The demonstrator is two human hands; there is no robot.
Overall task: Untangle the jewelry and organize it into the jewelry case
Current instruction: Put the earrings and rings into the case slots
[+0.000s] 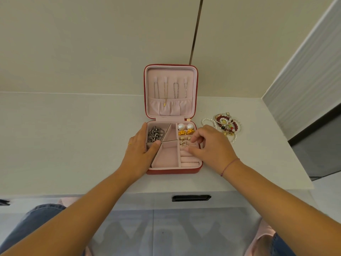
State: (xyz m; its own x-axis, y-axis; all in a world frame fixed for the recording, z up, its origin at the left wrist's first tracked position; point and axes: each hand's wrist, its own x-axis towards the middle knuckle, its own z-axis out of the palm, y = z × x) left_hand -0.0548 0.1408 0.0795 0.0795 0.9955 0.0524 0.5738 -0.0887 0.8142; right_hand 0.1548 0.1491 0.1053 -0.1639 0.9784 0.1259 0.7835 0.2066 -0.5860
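A red jewelry case [171,170] with pink lining lies open on the white counter, its lid upright with several chains [170,88] hanging inside. A dark silver chain [155,135] fills the back left compartment. Pearl earrings [185,126] and gold earrings [185,132] sit in the right column. My left hand [140,150] rests flat against the case's left wall, thumb on the divider [166,140]. My right hand [212,145] hovers over the right column, its curled thumb and forefinger pinching a rhinestone earring [183,144] at the ring rolls [188,161]. A tangled pile of bracelets [226,124] lies right of the case.
A wall panel stands behind the case, and a ribbed panel closes the right side. The counter's front edge runs just below the case, above a drawer with a black handle [191,198]. My knees in jeans show below.
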